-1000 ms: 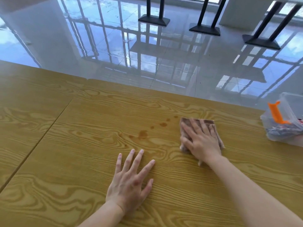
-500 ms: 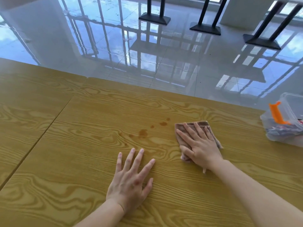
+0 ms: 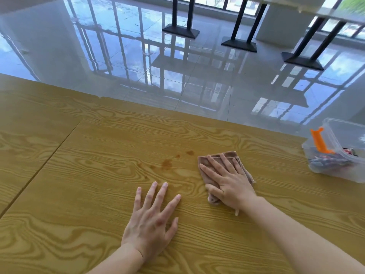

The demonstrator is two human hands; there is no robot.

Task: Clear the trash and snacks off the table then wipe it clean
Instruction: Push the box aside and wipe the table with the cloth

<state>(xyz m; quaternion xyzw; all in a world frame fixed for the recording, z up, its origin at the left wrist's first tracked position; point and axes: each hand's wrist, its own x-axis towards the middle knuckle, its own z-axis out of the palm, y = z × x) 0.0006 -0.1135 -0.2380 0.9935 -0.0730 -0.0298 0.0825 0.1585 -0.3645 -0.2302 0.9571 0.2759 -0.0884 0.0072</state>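
Note:
My right hand (image 3: 227, 182) lies flat on a folded brown cloth (image 3: 205, 162), pressing it onto the wooden table (image 3: 98, 175). Just left of the cloth are a few brown spill stains (image 3: 166, 164) on the wood, the nearest one close to the cloth's upper left corner. My left hand (image 3: 152, 218) rests palm down on the table with its fingers spread, holding nothing, a little below the stains.
A clear plastic box (image 3: 333, 171) with an orange clip and wrappers inside stands at the right edge of the table. A seam (image 3: 49, 155) runs between two tabletops on the left. Beyond the far edge lies glossy tiled floor with black table bases (image 3: 180, 30).
My right hand has slid the cloth left and toward me, closer to the stains. My left hand has stayed in place.

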